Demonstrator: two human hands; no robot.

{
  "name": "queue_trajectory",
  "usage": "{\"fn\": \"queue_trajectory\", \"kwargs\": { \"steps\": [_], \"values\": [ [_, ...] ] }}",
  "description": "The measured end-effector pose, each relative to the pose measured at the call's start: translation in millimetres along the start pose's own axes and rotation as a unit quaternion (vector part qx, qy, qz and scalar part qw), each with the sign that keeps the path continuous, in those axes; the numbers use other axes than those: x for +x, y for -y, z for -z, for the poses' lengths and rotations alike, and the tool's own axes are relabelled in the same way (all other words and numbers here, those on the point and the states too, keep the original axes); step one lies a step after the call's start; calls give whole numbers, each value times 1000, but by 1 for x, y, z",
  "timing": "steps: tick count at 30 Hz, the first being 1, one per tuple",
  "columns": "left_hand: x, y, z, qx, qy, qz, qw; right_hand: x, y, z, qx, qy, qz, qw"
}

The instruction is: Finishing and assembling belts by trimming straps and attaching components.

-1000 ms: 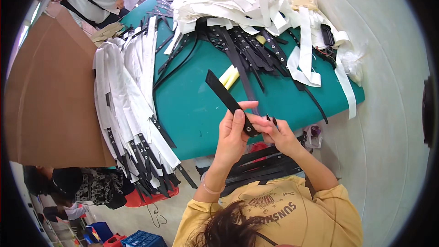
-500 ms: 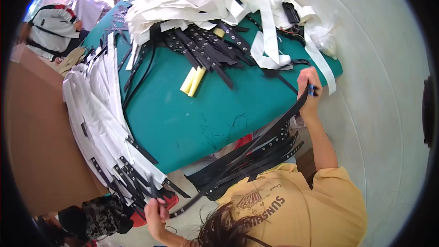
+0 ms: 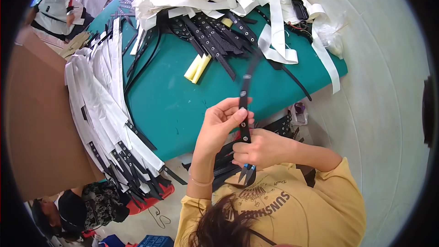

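A black strap with metal eyelets point(image 3: 243, 93) stands up between my two hands, its far end blurred over the table edge. My left hand point(image 3: 217, 126) pinches it between thumb and fingers. Just below and to the right, my right hand point(image 3: 263, 148) is closed round the strap's lower part. Thread snips point(image 3: 247, 174) with dark blades and blue on them stick out under the right hand, also held in it. Across my lap lie more black eyelet straps point(image 3: 224, 162), partly hidden by my arms.
On the green table point(image 3: 169, 114) lie white strips point(image 3: 192, 0) in a heap, black eyelet straps point(image 3: 215, 41), yellow rolls point(image 3: 198, 67) and a clear plastic bag point(image 3: 330, 36). White and black straps point(image 3: 100, 100) hang over its left side, near a brown panel point(image 3: 45, 110). Co-workers point(image 3: 57, 13) are at the left.
My hands were wide apart, stretching a black strap between them. Both have come together before my chest, the left moving up and right, the right moving down and left, with the snips.
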State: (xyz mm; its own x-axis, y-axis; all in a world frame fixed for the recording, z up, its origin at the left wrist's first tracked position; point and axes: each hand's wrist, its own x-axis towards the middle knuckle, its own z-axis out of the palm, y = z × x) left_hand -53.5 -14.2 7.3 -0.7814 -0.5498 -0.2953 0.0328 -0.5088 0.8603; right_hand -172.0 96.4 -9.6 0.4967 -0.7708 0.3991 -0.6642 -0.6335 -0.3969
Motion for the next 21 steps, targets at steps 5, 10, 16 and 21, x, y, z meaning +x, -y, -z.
{"fn": "queue_trajectory", "kwargs": {
  "steps": [5, 10, 16, 21],
  "values": [
    [-1, 10, 1, -21, -101, -68, 992, -3, -5, -5, 6, -12, -1, 1000],
    [2, 9, -1, 5, -154, -145, 977, -9, -9, -15, 34, -40, -14, 999],
    [4, 2, -1, -47, -165, -172, 970, -13, -4, -7, 50, 65, -66, 994],
    [6, -10, 2, -117, -139, -166, 969, -22, -3, 20, 247, 123, -81, 958]
  ]
}}
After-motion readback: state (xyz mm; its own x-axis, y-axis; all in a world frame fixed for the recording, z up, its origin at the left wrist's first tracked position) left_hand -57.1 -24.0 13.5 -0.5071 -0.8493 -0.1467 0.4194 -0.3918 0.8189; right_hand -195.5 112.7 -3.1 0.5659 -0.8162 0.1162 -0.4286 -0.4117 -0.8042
